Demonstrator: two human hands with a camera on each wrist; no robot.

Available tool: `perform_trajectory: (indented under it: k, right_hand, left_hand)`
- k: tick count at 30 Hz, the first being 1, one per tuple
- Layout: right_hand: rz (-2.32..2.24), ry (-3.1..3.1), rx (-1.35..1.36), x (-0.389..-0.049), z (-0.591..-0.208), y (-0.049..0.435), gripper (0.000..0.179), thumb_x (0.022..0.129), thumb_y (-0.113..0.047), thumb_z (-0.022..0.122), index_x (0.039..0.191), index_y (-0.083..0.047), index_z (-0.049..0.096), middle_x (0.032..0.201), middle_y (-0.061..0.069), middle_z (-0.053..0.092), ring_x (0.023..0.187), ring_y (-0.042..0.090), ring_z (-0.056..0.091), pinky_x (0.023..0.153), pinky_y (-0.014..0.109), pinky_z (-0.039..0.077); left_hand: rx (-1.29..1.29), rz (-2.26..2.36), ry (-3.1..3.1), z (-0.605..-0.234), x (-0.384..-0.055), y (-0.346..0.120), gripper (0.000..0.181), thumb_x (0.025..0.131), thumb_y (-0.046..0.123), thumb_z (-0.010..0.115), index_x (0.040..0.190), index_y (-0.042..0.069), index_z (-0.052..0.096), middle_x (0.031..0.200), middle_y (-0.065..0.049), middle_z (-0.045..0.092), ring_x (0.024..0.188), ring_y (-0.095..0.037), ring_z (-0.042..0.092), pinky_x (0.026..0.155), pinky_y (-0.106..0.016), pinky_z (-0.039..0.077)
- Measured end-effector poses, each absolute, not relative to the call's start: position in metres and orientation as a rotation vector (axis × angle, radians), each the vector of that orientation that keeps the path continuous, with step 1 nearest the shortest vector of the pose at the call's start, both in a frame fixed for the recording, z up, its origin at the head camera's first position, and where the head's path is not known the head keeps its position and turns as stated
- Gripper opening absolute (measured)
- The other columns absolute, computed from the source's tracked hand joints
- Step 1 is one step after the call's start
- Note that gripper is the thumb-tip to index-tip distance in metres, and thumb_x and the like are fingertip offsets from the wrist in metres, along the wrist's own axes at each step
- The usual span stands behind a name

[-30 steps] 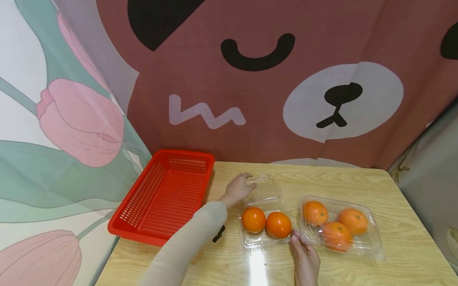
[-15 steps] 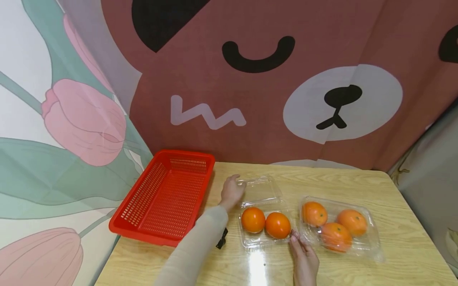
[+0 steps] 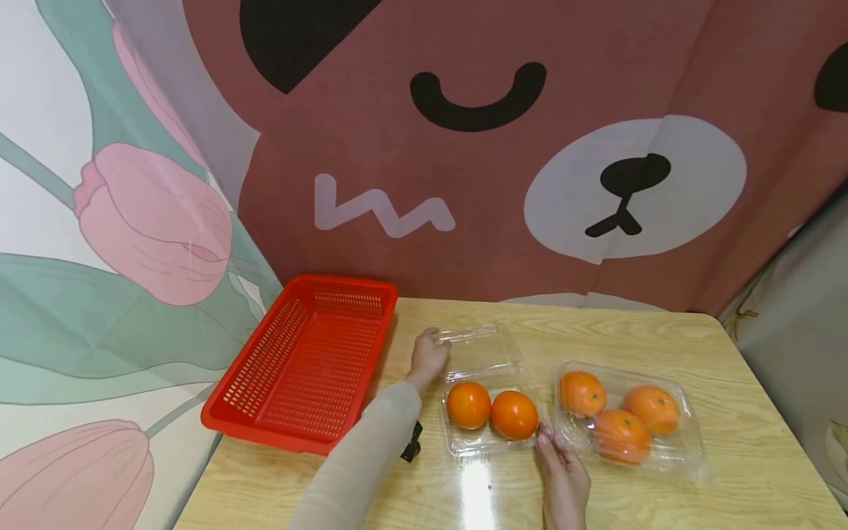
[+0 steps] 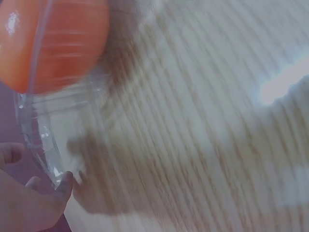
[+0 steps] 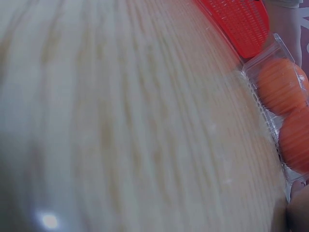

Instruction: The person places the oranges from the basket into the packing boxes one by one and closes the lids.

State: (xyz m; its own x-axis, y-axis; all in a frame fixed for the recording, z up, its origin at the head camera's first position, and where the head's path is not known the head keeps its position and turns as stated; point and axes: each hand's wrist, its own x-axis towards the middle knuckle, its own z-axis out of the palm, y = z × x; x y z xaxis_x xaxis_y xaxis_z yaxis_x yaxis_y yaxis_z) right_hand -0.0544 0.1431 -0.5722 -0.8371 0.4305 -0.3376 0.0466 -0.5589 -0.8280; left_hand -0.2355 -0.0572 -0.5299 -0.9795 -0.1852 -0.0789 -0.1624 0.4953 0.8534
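Note:
A clear plastic clamshell box [image 3: 464, 445] lies on the table with its lid [image 3: 480, 347] folded back. Two shiny round orange fruits [image 3: 514, 414] sit side by side in its base. At the lid's far left corner, my left hand [image 3: 429, 357] pinches the edge; in the left wrist view the thumb [image 4: 66, 182] touches the clear rim below one orange fruit [image 4: 72, 43]. My right hand [image 3: 566, 475] holds the base's near right corner between thumb and fingers. In the right wrist view only a sliver of that hand [image 5: 300, 210] shows.
A red perforated plastic basket [image 3: 311, 375] stands at the left, partly behind the left sleeve [image 3: 371, 449]. To the right lies a second clear box [image 3: 679, 453] containing three oranges [image 3: 623, 436]. A printed cloth [image 3: 371, 258] hangs behind the wooden table [image 3: 748, 442].
My left hand has shifted a little left along the lid's far edge to its corner, and its fingers have drawn in. The right hand and the fruits have stayed in place.

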Motion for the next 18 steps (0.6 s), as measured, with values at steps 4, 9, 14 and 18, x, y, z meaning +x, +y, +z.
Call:
perform_trajectory:
  k: [4, 9, 14, 18]
  right_hand:
    - [2.474, -1.342, -0.766, -0.055, -0.573, 0.142, 0.012, 0.091, -0.006, 0.072, 0.102, -0.008, 0.073, 0.099, -0.007, 0.073, 0.098, 0.003, 0.067, 0.087, 0.019, 0.051]
    - [2.479, -1.327, -0.769, -0.055, -0.572, 0.142, 0.010, 0.091, -0.005, 0.071, 0.100, -0.008, 0.074, 0.099, -0.006, 0.073, 0.098, 0.003, 0.067, 0.087, 0.019, 0.051]
    - [2.480, -1.292, -0.760, -0.054, -0.572, 0.142, 0.010, 0.091, -0.003, 0.070, 0.098, -0.008, 0.075, 0.098, -0.004, 0.074, 0.098, 0.004, 0.067, 0.087, 0.020, 0.052]
    - [2.482, -1.274, -0.758, -0.054, -0.572, 0.142, 0.011, 0.090, -0.002, 0.071, 0.099, -0.008, 0.075, 0.097, -0.004, 0.074, 0.097, 0.004, 0.068, 0.087, 0.020, 0.052]
  left_hand:
    - [0.265, -1.585, -2.661, -0.524, -0.235, -0.057, 0.046, 0.090, 0.005, 0.062, 0.134, -0.006, 0.054, 0.128, -0.026, 0.057, 0.104, -0.030, 0.056, 0.101, -0.045, 0.044]
    - [0.256, -1.657, -2.580, -0.513, -0.233, -0.056, 0.050, 0.089, 0.002, 0.061, 0.137, -0.004, 0.049, 0.112, -0.027, 0.060, 0.087, -0.030, 0.057, 0.088, -0.045, 0.049]
    - [0.266, -1.751, -2.454, -0.502, -0.230, -0.054, 0.054, 0.089, -0.001, 0.061, 0.140, -0.003, 0.044, 0.134, -0.027, 0.051, 0.120, -0.037, 0.052, 0.104, -0.048, 0.041]
    - [0.249, -1.827, -2.380, -0.491, -0.224, -0.052, 0.055, 0.091, -0.001, 0.059, 0.142, -0.002, 0.040, 0.144, -0.023, 0.043, 0.131, -0.038, 0.044, 0.108, -0.049, 0.038]
